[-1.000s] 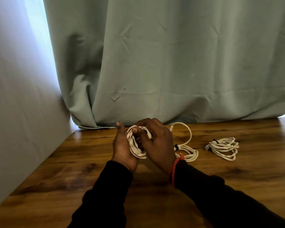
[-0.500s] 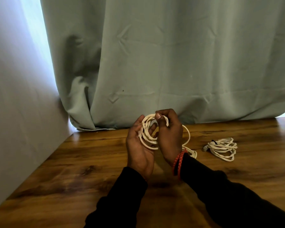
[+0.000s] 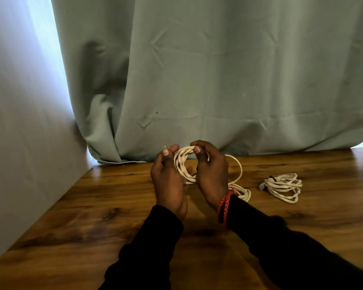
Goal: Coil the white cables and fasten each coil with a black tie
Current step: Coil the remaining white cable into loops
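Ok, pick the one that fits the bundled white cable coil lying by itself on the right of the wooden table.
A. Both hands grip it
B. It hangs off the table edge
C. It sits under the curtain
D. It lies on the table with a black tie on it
D: the bundled white cable coil lies untouched on the wooden table, a black tie at its left end, while both hands work another coil.

White cables (image 3: 282, 186), brown wood-grain table (image 3: 105, 208), grey-green curtain (image 3: 218, 80), red braided wristband (image 3: 224, 204), black sleeves (image 3: 151, 248).
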